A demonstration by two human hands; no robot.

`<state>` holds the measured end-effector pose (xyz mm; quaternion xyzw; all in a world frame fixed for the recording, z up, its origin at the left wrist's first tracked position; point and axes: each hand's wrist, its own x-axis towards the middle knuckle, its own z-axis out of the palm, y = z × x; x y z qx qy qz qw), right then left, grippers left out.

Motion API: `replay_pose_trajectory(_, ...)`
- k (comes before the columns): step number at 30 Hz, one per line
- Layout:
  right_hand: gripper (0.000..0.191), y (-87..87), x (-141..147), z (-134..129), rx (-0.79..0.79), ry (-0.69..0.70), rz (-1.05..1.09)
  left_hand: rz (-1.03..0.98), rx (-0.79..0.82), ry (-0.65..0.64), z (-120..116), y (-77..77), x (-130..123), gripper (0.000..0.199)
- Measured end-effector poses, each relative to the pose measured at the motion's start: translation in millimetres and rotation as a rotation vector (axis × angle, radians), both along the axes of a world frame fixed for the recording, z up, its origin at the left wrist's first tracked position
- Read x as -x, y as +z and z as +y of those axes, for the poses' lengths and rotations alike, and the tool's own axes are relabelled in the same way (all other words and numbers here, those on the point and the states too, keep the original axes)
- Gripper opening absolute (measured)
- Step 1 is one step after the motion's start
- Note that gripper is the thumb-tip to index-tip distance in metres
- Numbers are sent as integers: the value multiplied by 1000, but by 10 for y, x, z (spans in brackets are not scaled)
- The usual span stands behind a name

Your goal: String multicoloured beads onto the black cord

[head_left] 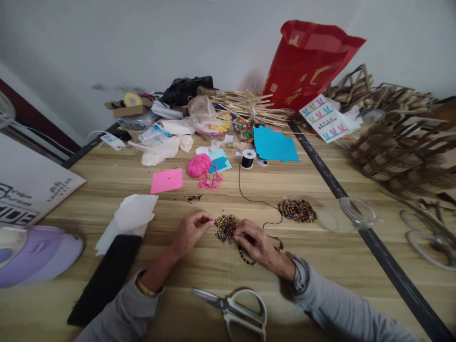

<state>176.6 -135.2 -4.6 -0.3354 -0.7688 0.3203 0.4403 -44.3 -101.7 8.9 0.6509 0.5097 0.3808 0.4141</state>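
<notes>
A small heap of multicoloured beads [225, 229] lies on the table between my two hands. My left hand [192, 231] is at the heap's left edge, thumb and forefinger pinched together; whatever they hold is too small to make out. On the heap's right side, my right hand [257, 243] is closed in a pinch at the end of a beaded cord [246, 258], which loops beneath the hand and is partly hidden by it. Black cord runs from this strand back to a spool [248, 159]. A coiled pile of strung beads [297, 210] lies to the right.
Open-bladed scissors [228, 304] lie near the front edge. A black flat case [107, 280] and white paper [126, 216] are at left. Behind are pink yarn [199, 165], a pink card [167, 181] and blue sheets [276, 144]. Woven baskets [388, 147] crowd the right.
</notes>
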Motion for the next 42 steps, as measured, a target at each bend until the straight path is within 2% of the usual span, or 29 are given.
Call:
replay_pose_trajectory(7,17,-37,-3,6,29,-49,15,243,-50,-163,94,63,156,10)
replay_pose_trajectory(12,16,-41,-6,9,84,-76,25,343,-113,-297,58,107,127,3)
replay_pose_trajectory(18,14,-45,4,6,81,-85,41,404,-151,-416,32,54,76,7)
replay_pose_trajectory(24,14,-36,10,6,72,-84,36,461,-215,-428,32,-30,61,10)
replay_pose_trajectory(29,14,-46,5,5,124,-86,28,471,-262,-402,27,-78,52,6)
replay_pose_trajectory(32,15,-33,4,9,95,-74,25,467,-286,-393,20,-96,48,6)
replay_pose_trajectory(37,19,-3,1,14,63,-29,13,427,-280,-378,18,-88,59,4)
replay_pose_trajectory(42,20,-21,-2,13,60,-19,-9,387,-262,-420,19,-53,67,5)
